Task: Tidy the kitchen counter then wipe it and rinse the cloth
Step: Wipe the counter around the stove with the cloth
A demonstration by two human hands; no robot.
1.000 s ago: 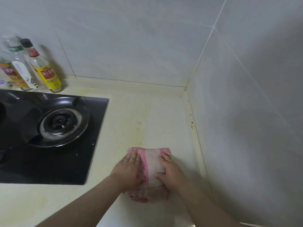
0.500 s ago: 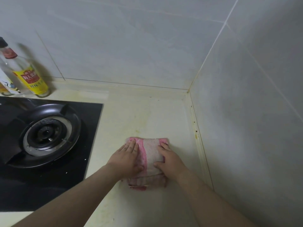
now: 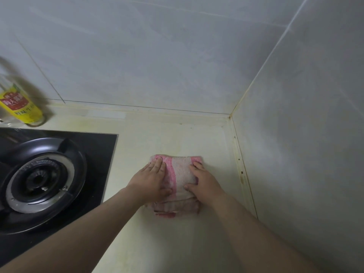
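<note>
Bottle [image 3: 20, 104] blurred, top cut off by left edge; label unreadable. Stove [image 3: 49, 174] cut off left. Cloth [image 3: 181, 174] partly hidden under hands.

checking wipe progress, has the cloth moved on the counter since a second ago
Yes. The cloth has slid away from the person toward the back wall, closing the gap to the counter's rear edge.

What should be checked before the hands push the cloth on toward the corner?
1. Both hands flat on the cloth: ok, left hand and right hand press it.
2. Cloth folded and lying flat: ok.
3. Counter ahead free of objects: ok.
4. Bottle out of the path: ok, far left by the wall.
5. Stove off: cannot tell; no flame shows.
6. Cloth damp enough: cannot tell.
</note>
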